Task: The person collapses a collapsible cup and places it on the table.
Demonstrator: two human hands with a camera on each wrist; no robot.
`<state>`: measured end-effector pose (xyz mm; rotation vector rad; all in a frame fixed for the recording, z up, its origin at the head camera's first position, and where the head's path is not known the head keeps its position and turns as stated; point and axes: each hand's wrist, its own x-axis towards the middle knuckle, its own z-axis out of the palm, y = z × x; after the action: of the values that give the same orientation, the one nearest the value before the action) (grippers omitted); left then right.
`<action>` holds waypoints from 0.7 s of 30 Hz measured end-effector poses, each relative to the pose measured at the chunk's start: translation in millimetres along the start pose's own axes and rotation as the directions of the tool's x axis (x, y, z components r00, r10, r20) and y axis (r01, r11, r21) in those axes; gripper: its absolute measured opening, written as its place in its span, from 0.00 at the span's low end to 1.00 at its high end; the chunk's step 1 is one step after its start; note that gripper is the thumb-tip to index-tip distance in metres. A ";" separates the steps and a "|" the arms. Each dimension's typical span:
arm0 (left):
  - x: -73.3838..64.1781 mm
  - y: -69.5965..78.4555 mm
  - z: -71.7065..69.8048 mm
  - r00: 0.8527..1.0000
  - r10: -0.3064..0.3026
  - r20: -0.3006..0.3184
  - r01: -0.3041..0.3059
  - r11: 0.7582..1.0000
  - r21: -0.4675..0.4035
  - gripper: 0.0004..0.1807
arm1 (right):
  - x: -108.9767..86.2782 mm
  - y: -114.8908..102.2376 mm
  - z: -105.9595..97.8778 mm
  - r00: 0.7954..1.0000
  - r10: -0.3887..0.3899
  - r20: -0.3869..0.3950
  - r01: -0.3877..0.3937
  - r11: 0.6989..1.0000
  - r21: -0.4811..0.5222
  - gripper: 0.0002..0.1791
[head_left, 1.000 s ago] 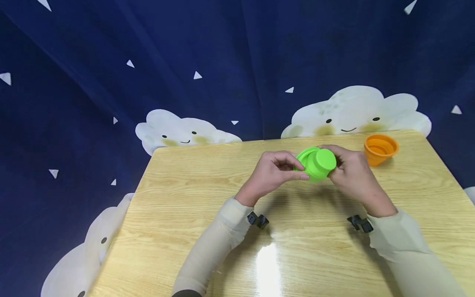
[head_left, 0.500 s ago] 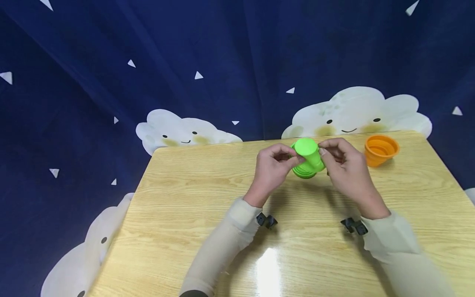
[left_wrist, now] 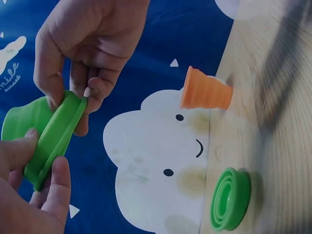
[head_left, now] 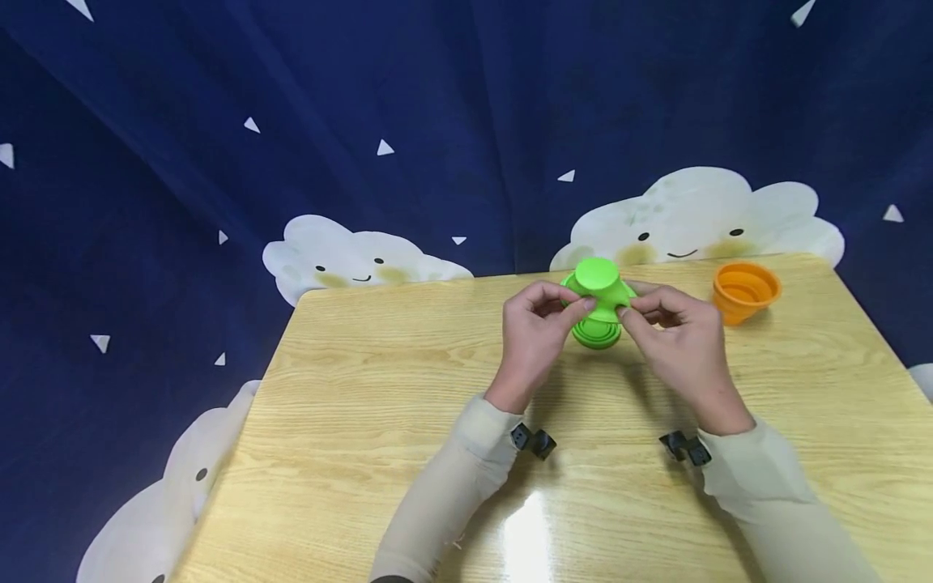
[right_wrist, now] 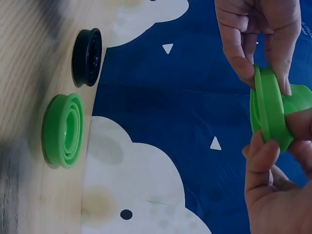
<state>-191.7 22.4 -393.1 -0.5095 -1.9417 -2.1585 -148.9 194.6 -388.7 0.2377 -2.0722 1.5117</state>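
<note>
A green collapsible cup [head_left: 597,275] is held up off the table, its base toward the head camera and its body partly squashed. My left hand [head_left: 535,336] pinches its left side between thumb and fingers. On the opposite side my right hand [head_left: 678,340] pinches it too. In the right wrist view the wide rim of this cup [right_wrist: 269,109] sits between both hands. Below it, on the table, lies a second green collapsible cup [left_wrist: 230,200], folded flat into rings.
An orange collapsible cup [head_left: 745,291] stands extended near the table's back right. A folded black collapsible cup [right_wrist: 87,57] lies by the flat green one in the right wrist view. A dark blue curtain [head_left: 408,81] hangs behind the wooden table [head_left: 364,405].
The held cup has turned so its base now faces up, and it has moved slightly left and back. Its wall has become dented. Both hands have shifted their pinch; the orange cup stays put.
</note>
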 end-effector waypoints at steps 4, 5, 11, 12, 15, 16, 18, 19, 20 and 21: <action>-2.1 0.6 -1.9 0.998 0.055 0.036 -0.055 0.998 0.015 0.08 | 2.4 -1.0 0.8 0.999 0.023 -0.023 -0.025 0.997 -0.069 0.04; -2.7 1.0 -2.3 0.996 0.073 0.048 -0.074 0.997 0.017 0.08 | 3.0 -1.2 0.9 0.999 0.025 -0.026 -0.027 0.996 -0.085 0.04; -4.2 3.3 -3.7 0.987 0.133 0.090 -0.132 0.991 -0.016 0.08 | 5.8 -3.4 -0.9 0.999 0.041 -0.019 -0.043 0.988 -0.148 0.03; -4.1 3.5 -4.3 0.987 0.132 0.091 -0.130 0.991 -0.026 0.08 | 6.0 -3.6 -1.7 0.999 0.051 -0.010 -0.052 0.987 -0.149 0.03; -3.4 3.0 -6.7 0.987 0.129 0.093 -0.124 0.990 -0.065 0.08 | 7.7 -4.2 -5.2 0.995 0.090 0.037 -0.086 0.991 -0.106 0.02; -3.6 2.9 -7.6 0.986 0.134 0.101 -0.126 0.989 -0.076 0.08 | 8.1 -4.2 -6.4 0.993 0.106 0.056 -0.101 0.991 -0.085 0.02; -4.1 2.7 -9.0 0.979 0.156 0.129 -0.143 0.984 -0.102 0.07 | 9.0 -4.3 -8.6 0.985 0.150 0.083 -0.147 0.988 -0.035 0.04; -4.3 2.4 -9.4 0.974 0.170 0.147 -0.154 0.982 -0.113 0.07 | 9.5 -4.5 -9.5 0.981 0.172 0.087 -0.171 0.985 -0.013 0.05; -4.6 2.2 -9.7 0.969 0.183 0.163 -0.165 0.979 -0.119 0.07 | 9.6 -4.7 -10.0 0.978 0.192 0.081 -0.192 0.981 -0.004 0.06; -4.9 2.5 -9.9 0.966 0.193 0.174 -0.173 0.977 -0.123 0.07 | 9.5 -5.1 -10.1 0.975 0.209 0.074 -0.210 0.978 0.005 0.08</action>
<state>-187.5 12.0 -393.4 -0.9018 -1.7896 -2.1715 -151.1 203.9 -377.3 0.0813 -2.2031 1.6622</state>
